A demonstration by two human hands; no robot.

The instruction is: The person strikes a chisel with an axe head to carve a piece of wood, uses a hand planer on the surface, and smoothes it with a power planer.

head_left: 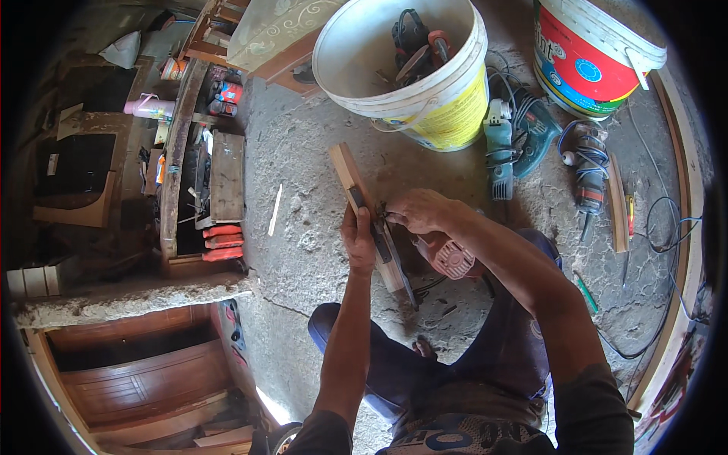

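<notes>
I am sitting on a rough concrete floor. My left hand [359, 241] grips a narrow wooden bar [347, 172] that slants from upper left to lower right, with a dark metal fitting [379, 236] set along its face. My right hand [422, 211] pinches at that fitting with closed fingers; whatever small piece it holds is too small to make out. A pink perforated power tool [452, 259] lies just below my right wrist.
A white and yellow bucket [440, 106] full of tools stands ahead, a red and white bucket [584, 64] to its right. A teal power drill [506, 140], another corded tool [590, 178], screwdrivers and cables lie at right. Wooden shelves with clutter [205, 182] stand left.
</notes>
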